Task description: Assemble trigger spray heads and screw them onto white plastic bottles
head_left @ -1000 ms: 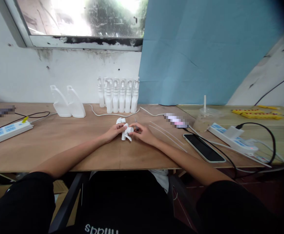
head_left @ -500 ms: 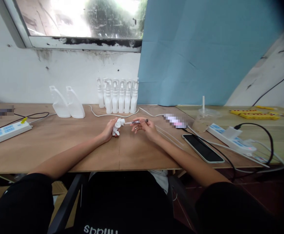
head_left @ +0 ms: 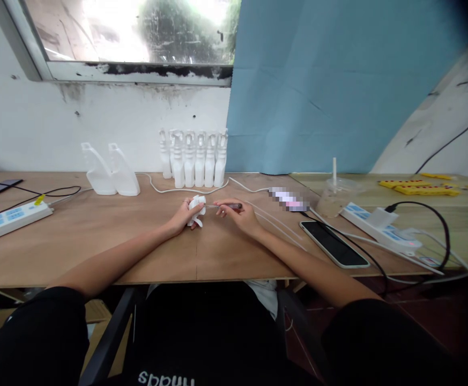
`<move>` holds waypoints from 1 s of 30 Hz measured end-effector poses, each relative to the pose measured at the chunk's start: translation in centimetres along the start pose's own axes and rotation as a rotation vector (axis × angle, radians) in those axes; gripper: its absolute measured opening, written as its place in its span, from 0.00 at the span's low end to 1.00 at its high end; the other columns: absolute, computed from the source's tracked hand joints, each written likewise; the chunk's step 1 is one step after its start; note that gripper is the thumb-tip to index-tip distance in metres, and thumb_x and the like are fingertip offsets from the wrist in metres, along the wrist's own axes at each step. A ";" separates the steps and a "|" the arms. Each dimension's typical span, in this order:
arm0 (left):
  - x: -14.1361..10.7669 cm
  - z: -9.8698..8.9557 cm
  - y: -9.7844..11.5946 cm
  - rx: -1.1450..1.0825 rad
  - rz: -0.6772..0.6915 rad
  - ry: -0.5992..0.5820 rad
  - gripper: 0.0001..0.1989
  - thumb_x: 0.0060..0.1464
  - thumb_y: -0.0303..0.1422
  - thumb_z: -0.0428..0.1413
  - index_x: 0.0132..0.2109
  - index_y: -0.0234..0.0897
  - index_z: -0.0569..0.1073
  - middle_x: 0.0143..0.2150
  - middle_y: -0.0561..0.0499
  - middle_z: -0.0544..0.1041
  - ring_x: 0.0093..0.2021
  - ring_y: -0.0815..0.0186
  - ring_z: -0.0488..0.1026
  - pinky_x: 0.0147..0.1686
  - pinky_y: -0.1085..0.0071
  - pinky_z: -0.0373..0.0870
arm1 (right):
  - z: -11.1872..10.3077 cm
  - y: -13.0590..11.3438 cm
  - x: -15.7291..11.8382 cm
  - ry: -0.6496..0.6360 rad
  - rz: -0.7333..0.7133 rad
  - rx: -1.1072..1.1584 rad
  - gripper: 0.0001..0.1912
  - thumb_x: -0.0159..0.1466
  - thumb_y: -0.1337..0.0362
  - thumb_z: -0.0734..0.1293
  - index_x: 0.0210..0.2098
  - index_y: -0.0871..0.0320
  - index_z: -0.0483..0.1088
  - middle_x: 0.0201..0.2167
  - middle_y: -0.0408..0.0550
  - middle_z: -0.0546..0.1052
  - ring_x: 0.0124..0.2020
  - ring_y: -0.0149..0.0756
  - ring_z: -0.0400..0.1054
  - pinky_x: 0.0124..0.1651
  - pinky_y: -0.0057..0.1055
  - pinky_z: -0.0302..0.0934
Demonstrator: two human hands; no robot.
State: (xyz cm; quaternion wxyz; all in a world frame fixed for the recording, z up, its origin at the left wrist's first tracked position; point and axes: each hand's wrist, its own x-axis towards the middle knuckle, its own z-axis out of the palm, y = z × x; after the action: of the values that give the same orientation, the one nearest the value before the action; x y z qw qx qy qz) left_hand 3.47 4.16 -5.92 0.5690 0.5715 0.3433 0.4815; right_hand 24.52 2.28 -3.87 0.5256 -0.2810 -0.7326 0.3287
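Observation:
My left hand [head_left: 183, 217] is closed around a white spray trigger head [head_left: 197, 210] above the middle of the table. In my right hand [head_left: 242, 217] is a screwdriver [head_left: 234, 206] with a dark handle, its thin metal shaft pointing left. The shaft's tip meets the right side of the spray head; whether it is inside an opening is too small to tell. Behind my hands stands a group of white spray bottles [head_left: 200, 166] with trigger heads. Two white bottles without spray heads [head_left: 126, 174] stand left of them.
Thin clear tubes [head_left: 277, 224] lie right of my right hand, beside a phone [head_left: 334, 244] and a lit phone [head_left: 288, 199]. Farther right are a plastic cup with a straw [head_left: 332, 198], a power strip [head_left: 382, 228] with cables and yellow packets [head_left: 422, 188]. Another power strip [head_left: 12, 220] lies left.
The screwdriver's tip has come closer into the spray head, and its handle sits slightly lower. The spray head has turned a little in my left hand.

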 end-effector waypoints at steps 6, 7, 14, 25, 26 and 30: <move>0.4 -0.3 -0.3 -0.050 -0.025 0.036 0.29 0.46 0.50 0.64 0.40 0.40 0.54 0.25 0.59 0.71 0.11 0.74 0.63 0.08 0.79 0.55 | -0.4 0.4 -0.2 -0.182 -0.197 -0.222 0.11 0.64 0.60 0.66 0.44 0.53 0.76 0.48 0.49 0.78 0.51 0.40 0.72 0.57 0.39 0.64; 0.4 -0.4 -0.3 -0.048 -0.027 0.047 0.29 0.46 0.49 0.64 0.40 0.40 0.55 0.26 0.59 0.71 0.11 0.74 0.63 0.08 0.79 0.56 | -0.4 0.4 -0.2 -0.204 -0.216 -0.227 0.11 0.64 0.61 0.66 0.45 0.53 0.76 0.49 0.49 0.78 0.52 0.40 0.72 0.58 0.40 0.63; 0.3 -0.4 -0.1 -0.070 -0.045 0.021 0.28 0.46 0.49 0.64 0.41 0.39 0.57 0.27 0.58 0.71 0.11 0.75 0.62 0.08 0.79 0.54 | -0.4 0.4 -0.2 -0.212 -0.057 -0.023 0.15 0.65 0.56 0.64 0.46 0.55 0.75 0.52 0.53 0.75 0.41 0.37 0.75 0.44 0.35 0.70; 0.4 -0.7 0.1 -0.125 -0.085 -0.019 0.25 0.46 0.51 0.63 0.36 0.36 0.63 0.22 0.58 0.67 0.11 0.76 0.59 0.07 0.80 0.45 | -0.3 0.6 -0.5 -0.088 -0.083 -0.191 0.14 0.64 0.58 0.65 0.46 0.55 0.76 0.45 0.50 0.80 0.38 0.38 0.76 0.47 0.37 0.70; 0.4 -0.7 0.1 -0.123 -0.084 -0.021 0.25 0.46 0.51 0.63 0.36 0.36 0.64 0.22 0.58 0.67 0.11 0.76 0.58 0.07 0.80 0.45 | -0.4 0.6 -0.5 -0.076 -0.120 -0.234 0.13 0.64 0.58 0.65 0.45 0.55 0.77 0.44 0.50 0.80 0.40 0.39 0.76 0.49 0.38 0.70; 0.4 -0.6 0.3 -0.110 -0.100 -0.011 0.25 0.45 0.51 0.63 0.35 0.36 0.63 0.21 0.57 0.66 0.11 0.76 0.58 0.07 0.80 0.44 | -0.3 0.6 -0.4 -0.084 -0.316 -0.336 0.11 0.63 0.62 0.66 0.44 0.53 0.77 0.45 0.49 0.80 0.48 0.41 0.74 0.54 0.41 0.67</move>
State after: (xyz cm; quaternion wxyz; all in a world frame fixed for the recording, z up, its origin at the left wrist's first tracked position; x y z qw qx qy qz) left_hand 2.96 4.71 -5.68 0.6247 0.5244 0.3412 0.4674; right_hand 24.95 2.42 -4.46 0.4856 -0.2324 -0.8331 0.1271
